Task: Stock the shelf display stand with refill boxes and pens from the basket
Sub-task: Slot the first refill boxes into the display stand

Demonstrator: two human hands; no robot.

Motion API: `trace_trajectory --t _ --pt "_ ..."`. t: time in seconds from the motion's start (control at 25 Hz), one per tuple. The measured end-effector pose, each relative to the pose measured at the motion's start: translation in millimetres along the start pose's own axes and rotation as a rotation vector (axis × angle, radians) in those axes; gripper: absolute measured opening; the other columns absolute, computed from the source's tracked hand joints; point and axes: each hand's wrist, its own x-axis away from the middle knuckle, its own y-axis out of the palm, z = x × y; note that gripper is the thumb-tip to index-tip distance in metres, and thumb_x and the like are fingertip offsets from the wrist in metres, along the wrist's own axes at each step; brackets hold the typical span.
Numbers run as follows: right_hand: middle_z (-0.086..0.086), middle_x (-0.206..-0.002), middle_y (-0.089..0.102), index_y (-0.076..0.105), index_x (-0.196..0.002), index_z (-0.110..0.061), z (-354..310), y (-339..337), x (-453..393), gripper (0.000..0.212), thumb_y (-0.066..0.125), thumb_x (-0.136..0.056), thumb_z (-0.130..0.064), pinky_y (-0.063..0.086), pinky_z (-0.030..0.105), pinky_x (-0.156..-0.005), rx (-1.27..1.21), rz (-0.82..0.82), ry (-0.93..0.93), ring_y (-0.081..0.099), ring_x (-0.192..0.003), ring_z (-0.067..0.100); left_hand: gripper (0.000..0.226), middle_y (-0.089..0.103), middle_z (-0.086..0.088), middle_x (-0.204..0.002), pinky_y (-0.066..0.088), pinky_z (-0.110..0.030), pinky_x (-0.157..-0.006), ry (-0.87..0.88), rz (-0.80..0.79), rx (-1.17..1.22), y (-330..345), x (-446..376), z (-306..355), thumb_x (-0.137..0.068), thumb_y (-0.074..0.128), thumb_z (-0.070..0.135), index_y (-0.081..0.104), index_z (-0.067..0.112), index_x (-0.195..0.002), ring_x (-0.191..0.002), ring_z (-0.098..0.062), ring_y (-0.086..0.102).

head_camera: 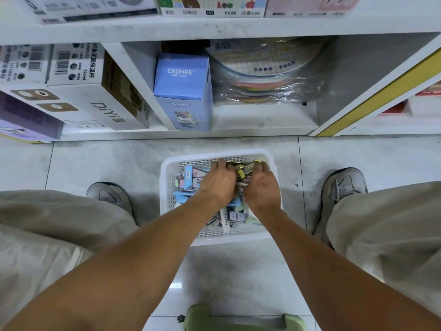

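A white perforated basket [167, 194] stands on the tiled floor between my feet, filled with several small refill boxes [188, 181] in blue, pink and yellow, and some pens. Both my hands reach down into it. My left hand [218, 181] lies over the middle of the pile, its fingers curled down among the boxes. My right hand [261, 187] is at the basket's right side, fingers curled around yellow and dark boxes [243, 172]. Exactly what each hand grips is hidden under the fingers.
A white shelf unit [262, 131] faces me, holding a blue CRUHRE box [183, 91], wrapped coloured paper [267, 80] and DiYi boxes [95, 108]. My shoes [109, 195] flank the basket. A green stool [243, 318] sits at the bottom edge.
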Motion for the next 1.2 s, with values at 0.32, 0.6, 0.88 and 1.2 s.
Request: trace_trajectory --t 0.32,0.6,0.88,1.2 --pt "0.014 -0.121 0.057 0.058 -0.121 -0.003 -7 5 -8 0.032 0.054 -0.089 -0.004 0.042 0.033 -0.096 -0.14 -0.062 -0.022 0.05 -0.116 0.032 0.051 0.041 -0.015 -0.127 0.049 -0.043 -0.095 0.009 0.089 0.004 -2 -1 10 -0.082 0.063 0.002 0.045 0.002 -0.13 -0.117 -0.03 0.045" --pt "0.025 -0.153 0.032 0.028 -0.148 0.001 -12 13 -13 0.06 0.051 -0.098 -0.02 0.03 0.039 -0.117 0.169 -0.181 0.029 0.029 -0.142 0.037 0.047 0.044 -0.017 -0.123 0.052 -0.041 -0.087 -0.017 0.064 0.085 4 9 2 -0.082 0.066 0.002 0.047 0.01 -0.125 -0.103 -0.033 0.056" --pt "0.012 -0.113 0.068 0.066 -0.118 -0.011 0 1 -23 0.035 0.058 -0.086 -0.003 0.047 0.036 -0.097 -0.042 -0.195 -0.116 0.06 -0.107 0.029 0.055 0.054 -0.01 -0.118 0.05 -0.038 -0.085 -0.103 -0.077 0.126 -7 -7 -16 -0.076 0.075 0.019 0.052 0.011 -0.125 -0.11 -0.028 0.056" --pt "0.008 -0.141 0.051 0.046 -0.145 -0.021 6 11 -9 0.075 0.05 -0.079 0.014 0.04 0.036 -0.111 -0.264 -0.228 -0.01 0.047 -0.129 0.026 0.057 0.055 -0.008 -0.115 0.045 -0.032 -0.078 0.081 -0.132 0.056 -2 -2 -20 -0.074 0.078 0.023 0.052 0.011 -0.123 -0.108 -0.026 0.055"
